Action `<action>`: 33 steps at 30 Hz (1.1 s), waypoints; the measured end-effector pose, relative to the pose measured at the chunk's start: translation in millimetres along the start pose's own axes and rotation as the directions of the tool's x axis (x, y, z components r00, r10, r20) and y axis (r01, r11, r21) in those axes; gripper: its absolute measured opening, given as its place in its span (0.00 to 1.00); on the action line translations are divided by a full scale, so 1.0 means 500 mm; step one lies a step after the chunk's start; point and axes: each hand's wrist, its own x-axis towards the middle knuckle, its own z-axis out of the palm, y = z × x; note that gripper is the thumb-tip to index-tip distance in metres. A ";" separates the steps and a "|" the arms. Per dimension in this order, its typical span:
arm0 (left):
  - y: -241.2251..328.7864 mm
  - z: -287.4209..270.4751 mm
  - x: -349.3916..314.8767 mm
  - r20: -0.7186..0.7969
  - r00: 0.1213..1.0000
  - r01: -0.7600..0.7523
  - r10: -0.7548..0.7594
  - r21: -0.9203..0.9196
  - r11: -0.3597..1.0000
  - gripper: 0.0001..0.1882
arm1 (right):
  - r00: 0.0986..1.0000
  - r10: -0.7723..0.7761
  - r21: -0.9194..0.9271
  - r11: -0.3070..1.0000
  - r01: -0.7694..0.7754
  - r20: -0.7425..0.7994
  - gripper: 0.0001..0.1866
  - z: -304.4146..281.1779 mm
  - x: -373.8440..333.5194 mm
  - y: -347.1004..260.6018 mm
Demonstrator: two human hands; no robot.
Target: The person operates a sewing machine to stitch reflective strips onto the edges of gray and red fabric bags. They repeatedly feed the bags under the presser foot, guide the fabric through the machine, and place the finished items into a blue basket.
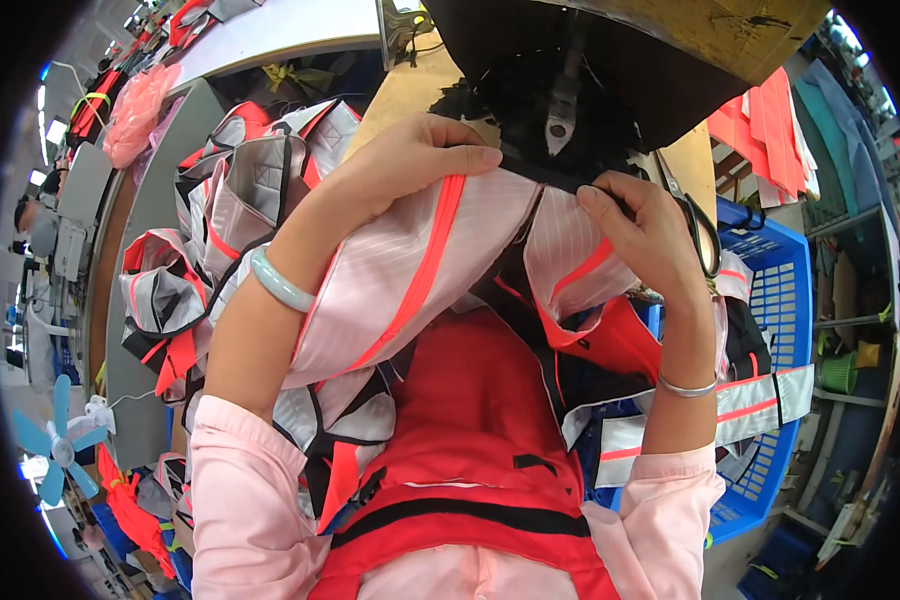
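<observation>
My left hand [420,160] pinches the upper edge of a silver-grey fabric piece [420,260] between thumb and fingers. The piece has a bright red stripe and hangs toward my lap. My right hand [642,222] grips the same work farther right, at its dark edging, where another silver panel [570,250] with a red stripe and red underside drops down. A dark seam or gap runs between the two panels. Just beyond my hands lies black material [515,125], under a flat metal part with a hole [560,125]. Scissors with black handles [708,235] rest beside my right wrist.
Silver, red and black sewn pieces [240,190] are heaped at left. A blue plastic basket [785,290] stands at right, with striped fabric strips [740,405] over its edge. A dark panel [630,50] overhangs the wooden tabletop [410,95]. A blue fan [58,440] is at far left.
</observation>
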 end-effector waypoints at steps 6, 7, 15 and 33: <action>-0.007 -0.006 0.026 0.040 0.996 0.087 -0.082 -0.143 0.986 0.13 | 0.999 -0.008 0.092 0.996 0.004 0.042 0.18 0.007 0.029 0.033; -0.004 -0.007 0.026 0.038 0.995 0.095 -0.091 -0.150 0.984 0.13 | 0.999 0.005 0.092 0.996 -0.009 0.035 0.19 0.007 0.029 0.029; 0.029 -0.004 0.017 -0.033 0.993 0.109 -0.114 -0.126 0.986 0.15 | 1.000 -0.008 0.104 0.995 0.005 0.027 0.19 -0.003 0.040 0.041; 0.012 0.019 -0.160 0.208 0.968 -0.196 0.137 0.295 0.935 0.09 | 0.900 -0.274 0.041 0.951 0.305 -0.341 0.11 -0.203 -0.379 0.004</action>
